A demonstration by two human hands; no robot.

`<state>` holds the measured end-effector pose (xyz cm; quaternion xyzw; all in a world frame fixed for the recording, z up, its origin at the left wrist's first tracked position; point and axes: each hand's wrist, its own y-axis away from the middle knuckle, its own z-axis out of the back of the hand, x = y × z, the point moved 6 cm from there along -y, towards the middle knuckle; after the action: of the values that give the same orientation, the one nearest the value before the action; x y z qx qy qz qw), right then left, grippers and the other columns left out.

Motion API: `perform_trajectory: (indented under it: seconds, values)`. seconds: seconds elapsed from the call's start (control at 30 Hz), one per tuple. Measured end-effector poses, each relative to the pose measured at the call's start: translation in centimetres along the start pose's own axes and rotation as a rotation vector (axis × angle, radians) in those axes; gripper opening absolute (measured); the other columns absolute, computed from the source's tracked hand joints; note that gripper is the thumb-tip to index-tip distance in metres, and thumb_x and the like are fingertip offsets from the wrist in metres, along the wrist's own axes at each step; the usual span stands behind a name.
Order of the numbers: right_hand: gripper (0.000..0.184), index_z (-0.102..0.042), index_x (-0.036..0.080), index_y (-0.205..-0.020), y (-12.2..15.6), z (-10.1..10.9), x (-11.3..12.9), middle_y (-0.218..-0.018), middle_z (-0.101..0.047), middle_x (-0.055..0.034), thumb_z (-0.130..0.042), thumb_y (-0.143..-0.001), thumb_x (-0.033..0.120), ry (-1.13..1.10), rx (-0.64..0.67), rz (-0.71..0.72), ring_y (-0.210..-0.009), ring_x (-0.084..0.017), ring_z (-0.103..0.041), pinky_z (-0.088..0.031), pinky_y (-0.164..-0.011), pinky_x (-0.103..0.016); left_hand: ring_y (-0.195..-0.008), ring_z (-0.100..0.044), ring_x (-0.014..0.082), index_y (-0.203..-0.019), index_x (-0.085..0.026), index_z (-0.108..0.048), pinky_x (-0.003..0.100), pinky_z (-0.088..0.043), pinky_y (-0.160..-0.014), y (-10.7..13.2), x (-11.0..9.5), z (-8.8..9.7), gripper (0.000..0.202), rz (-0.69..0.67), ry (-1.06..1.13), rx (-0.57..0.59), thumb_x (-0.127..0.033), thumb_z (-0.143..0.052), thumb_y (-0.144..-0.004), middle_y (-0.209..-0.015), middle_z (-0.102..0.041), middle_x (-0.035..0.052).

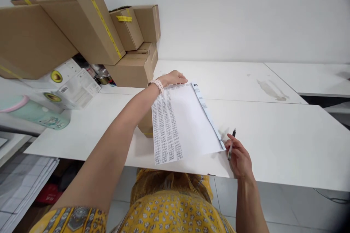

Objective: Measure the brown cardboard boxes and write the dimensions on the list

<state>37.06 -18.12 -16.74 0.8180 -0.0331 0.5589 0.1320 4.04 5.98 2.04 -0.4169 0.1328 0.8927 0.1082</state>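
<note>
A white sheet of paper (188, 120) has several columns of small handwriting down its left side. Along its right edge shows a pale blue printed strip (203, 103) with dark text. My left hand (174, 78), with a pale bracelet at the wrist, grips the sheet's far edge; its fingertips are partly hidden. A small cardboard box (146, 123) stands partly behind the paper, on the left. My right hand (241, 158) is closed round a clear-barrelled pen with a black end (231, 145), beside the paper's near right corner.
Stacked cardboard boxes (79, 25) with yellow tape fill the back left. White cartons with avocado pictures (73, 83) and a mint-green bottle (41, 113) stand at left. The white table (273, 134) has a greyish stain (272, 89) and a front edge close to my body.
</note>
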Motion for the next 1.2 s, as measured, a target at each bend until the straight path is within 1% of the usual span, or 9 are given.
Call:
perform_trajectory:
  seconds: [0.2, 0.43, 0.7, 0.8, 0.9, 1.0, 1.03, 1.1, 1.2]
  values:
    - [0.043, -0.076, 0.033, -0.112, 1.6, -2.1, 1.5, -0.091, -0.057, -0.0018, -0.084, -0.070, 0.033, -0.055, 0.145, 0.064, -0.087, -0.015, -0.058, -0.053, -0.085, -0.031, -0.079, -0.065, 0.0191, -0.090, -0.015, -0.077, 0.033, -0.048, -0.072, -0.3, 1.0, -1.7, 0.025, -0.039, 0.077, 0.021, -0.028, -0.081, -0.069, -0.089, -0.074, 0.0091]
    - [0.034, -0.076, 0.035, -0.105, 3.4, -5.1, 4.5, -0.075, -0.050, -0.0002, -0.084, -0.072, 0.034, -0.175, 0.229, 0.174, -0.075, -0.014, -0.053, -0.052, -0.071, -0.030, -0.067, -0.060, 0.0137, -0.075, -0.015, -0.074, 0.030, -0.044, -0.065, 0.9, 1.9, -3.3, 0.012, -0.105, 0.117, 0.051, -0.027, -0.078, -0.074, -0.075, -0.070, 0.0045]
    - [0.017, -0.070, 0.030, -0.101, 5.4, -7.8, 6.8, -0.085, -0.064, -0.0021, -0.074, -0.086, 0.023, 0.102, 0.292, 0.439, -0.085, -0.015, -0.061, -0.050, -0.077, -0.029, -0.065, -0.053, 0.0121, -0.072, -0.018, -0.064, 0.028, -0.038, -0.060, 1.2, 1.9, -4.3, 0.018, -0.161, 0.079, -0.073, -0.028, -0.079, -0.076, -0.071, -0.061, 0.0005]
    - [0.011, -0.064, 0.028, -0.099, 5.9, -8.2, 7.6, -0.090, -0.067, -0.0033, -0.071, -0.089, 0.028, 0.147, 0.303, 0.509, -0.091, -0.017, -0.063, -0.050, -0.081, -0.032, -0.063, -0.051, 0.0126, -0.078, -0.019, -0.065, 0.028, -0.036, -0.059, 1.5, 1.7, -4.3, 0.020, -0.153, 0.053, -0.091, -0.032, -0.079, -0.076, -0.071, -0.059, 0.0001]
    - [0.018, -0.057, 0.027, -0.092, 5.7, -9.2, 9.8, -0.086, -0.068, -0.0019, -0.069, -0.091, 0.040, 0.120, 0.274, 0.614, -0.083, -0.018, -0.064, -0.051, -0.078, -0.036, -0.065, -0.053, 0.0141, -0.076, -0.019, -0.065, 0.029, -0.036, -0.059, 1.9, 1.6, -4.1, 0.022, -0.132, 0.020, -0.084, -0.037, -0.079, -0.077, -0.075, -0.061, 0.0021]
    - [0.034, -0.053, 0.027, -0.083, 4.3, -11.8, 13.1, -0.067, -0.061, 0.0019, -0.055, -0.095, 0.058, 0.069, 0.228, 0.685, -0.067, -0.017, -0.062, -0.051, -0.068, -0.035, -0.063, -0.051, 0.0145, -0.068, -0.020, -0.062, 0.030, -0.033, -0.058, 2.3, 1.5, -4.0, 0.028, -0.108, -0.011, -0.087, -0.040, -0.079, -0.076, -0.071, -0.060, 0.0021]
    - [0.040, -0.055, 0.026, -0.084, 3.4, -13.3, 14.0, -0.066, -0.062, 0.0013, -0.050, -0.095, 0.064, 0.068, 0.259, 0.651, -0.066, -0.017, -0.063, -0.052, -0.069, -0.036, -0.062, -0.049, 0.0143, -0.066, -0.020, -0.060, 0.030, -0.032, -0.057, 2.5, 1.4, -4.1, 0.031, -0.102, -0.019, -0.097, -0.041, -0.080, -0.076, -0.069, -0.058, 0.0015]
    - [0.051, -0.061, 0.027, -0.096, 1.3, -16.6, 15.2, -0.076, -0.067, -0.0022, -0.043, -0.092, 0.074, 0.058, 0.343, 0.534, -0.079, -0.020, -0.068, -0.055, -0.075, -0.038, -0.060, -0.047, 0.0139, -0.063, -0.020, -0.057, 0.030, -0.030, -0.057, 2.7, 1.3, -4.3, 0.034, -0.092, -0.026, -0.124, -0.042, -0.080, -0.076, -0.066, -0.055, 0.0003]
    - [0.060, -0.065, 0.024, -0.110, -2.2, -21.5, 15.0, -0.097, -0.072, -0.0075, -0.046, -0.089, 0.077, 0.046, 0.486, 0.286, -0.103, -0.023, -0.068, -0.057, -0.089, -0.040, -0.060, -0.045, 0.0134, -0.062, -0.020, -0.055, 0.029, -0.030, -0.056, 3.1, 1.3, -4.6, 0.036, -0.069, -0.011, -0.155, -0.042, -0.079, -0.076, -0.063, -0.052, -0.0009]
